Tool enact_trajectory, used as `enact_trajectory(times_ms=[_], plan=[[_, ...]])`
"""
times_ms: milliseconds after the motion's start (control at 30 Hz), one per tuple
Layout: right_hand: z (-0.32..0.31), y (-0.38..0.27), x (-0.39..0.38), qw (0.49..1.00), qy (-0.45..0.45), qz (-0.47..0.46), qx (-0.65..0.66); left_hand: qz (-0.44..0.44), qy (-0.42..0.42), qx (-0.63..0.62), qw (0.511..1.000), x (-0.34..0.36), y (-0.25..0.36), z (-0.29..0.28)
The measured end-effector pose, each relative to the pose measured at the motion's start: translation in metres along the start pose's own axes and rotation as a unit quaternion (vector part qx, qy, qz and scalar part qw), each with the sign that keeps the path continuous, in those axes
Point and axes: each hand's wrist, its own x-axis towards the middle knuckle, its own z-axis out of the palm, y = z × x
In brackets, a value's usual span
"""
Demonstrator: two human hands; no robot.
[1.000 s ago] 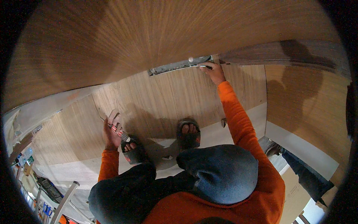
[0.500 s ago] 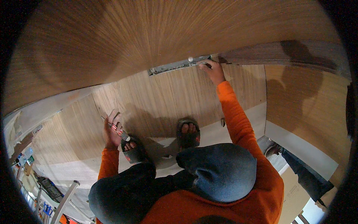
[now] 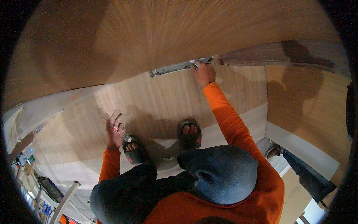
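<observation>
A slim red-and-white tool (image 3: 120, 131) is gripped in the closed fingers of the left hand (image 3: 113, 132), held low at about eight o'clock, just beside the left sandalled foot (image 3: 131, 148). The right hand (image 3: 204, 72) is stretched up to twelve o'clock, its fingers pinched on a small metal piece (image 3: 194, 63) at the grey strip (image 3: 172, 68) between the wooden panels (image 3: 164, 100).

Small blue and green packages (image 3: 27, 156) at lower left edge, blurred
</observation>
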Motion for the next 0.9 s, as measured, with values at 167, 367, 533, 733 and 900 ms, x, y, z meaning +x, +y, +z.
enact_trajectory(times_ms=[167, 367, 533, 733, 900], plan=[[0.013, -0.001, 0.01, 0.998, -0.011, 0.044, -0.035, 0.013, -0.011, 0.034, 0.999, -0.001, 0.002, 0.004], [0.025, 0.008, 0.018, 0.991, 0.024, 0.084, 0.101, -0.012, 0.102, 0.049, 0.993, -0.007, 0.011, 0.036], [0.021, -0.002, 0.014, 0.991, 0.024, 0.091, 0.1, -0.028, 0.055, 0.052, 0.997, -0.003, 0.008, 0.012], [0.023, 0.014, 0.022, 0.993, 0.012, 0.062, 0.098, 0.048, 0.09, 0.052, 0.993, -0.01, 0.007, 0.04], [0.019, -0.003, 0.012, 0.993, 0.018, 0.097, 0.07, 0.062, -0.017, 0.05, 0.997, -0.008, 0.0, 0.01]])
